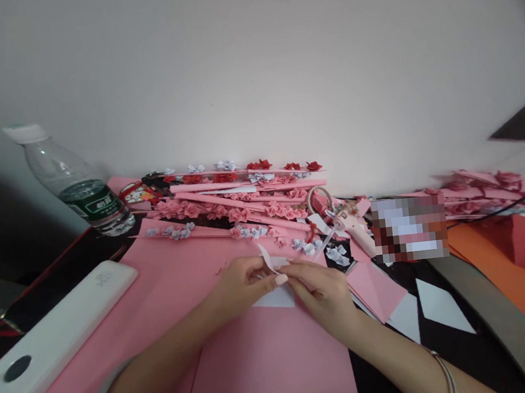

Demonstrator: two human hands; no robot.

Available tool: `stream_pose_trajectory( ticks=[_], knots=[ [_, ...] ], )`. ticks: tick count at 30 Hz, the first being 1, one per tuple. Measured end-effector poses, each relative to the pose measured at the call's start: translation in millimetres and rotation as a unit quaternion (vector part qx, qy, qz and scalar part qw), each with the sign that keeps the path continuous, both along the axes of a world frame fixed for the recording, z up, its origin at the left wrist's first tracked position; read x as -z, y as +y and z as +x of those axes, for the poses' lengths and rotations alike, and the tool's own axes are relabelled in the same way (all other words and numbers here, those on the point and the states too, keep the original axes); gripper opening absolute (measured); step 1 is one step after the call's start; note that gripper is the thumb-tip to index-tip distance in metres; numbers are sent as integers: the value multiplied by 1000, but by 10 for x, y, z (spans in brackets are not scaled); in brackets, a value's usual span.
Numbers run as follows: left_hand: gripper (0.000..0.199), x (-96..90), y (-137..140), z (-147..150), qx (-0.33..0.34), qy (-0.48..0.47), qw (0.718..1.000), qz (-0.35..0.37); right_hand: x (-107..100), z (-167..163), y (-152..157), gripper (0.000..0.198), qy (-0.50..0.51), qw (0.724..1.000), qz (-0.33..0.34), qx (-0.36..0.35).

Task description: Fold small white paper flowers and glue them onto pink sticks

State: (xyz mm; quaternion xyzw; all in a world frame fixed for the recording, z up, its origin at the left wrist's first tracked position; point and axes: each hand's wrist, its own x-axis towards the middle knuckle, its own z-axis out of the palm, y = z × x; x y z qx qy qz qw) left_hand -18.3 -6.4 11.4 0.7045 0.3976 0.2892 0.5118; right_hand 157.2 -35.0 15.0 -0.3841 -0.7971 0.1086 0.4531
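Note:
Between my two hands is a small white sheet of paper (272, 260), partly folded, with a flap standing up. My left hand (241, 283) pinches its left side, the thumb lying along the lower edge. From the right, the fingers of my right hand (323, 290) press together on the same paper. Another white paper part (275, 297) shows just below the fingers, over the large pink sheet (270, 358); whether it belongs to the folded piece I cannot tell. Just beyond my right hand lies a white paper flower (337, 255).
Several pink paper stems with paper flowers (240, 211) lie along the wall. A pink glue gun (354, 227) and tape roll (319, 200) sit behind my right hand, pink paper squares (378, 289) beside it. At left stand a water bottle (78, 184) and white case (65, 330).

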Motion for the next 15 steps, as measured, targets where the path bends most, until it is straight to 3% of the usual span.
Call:
stream_pose_trajectory(
  ticks=[6,15],
  knots=[
    [39,-45,-8,-9,6,8,1000,24,-26,10,-21,20,3,998,-53,-41],
    [43,-75,-53,13,42,3,996,78,-48,-5,2,7,72,981,-170,-57]
  ],
)
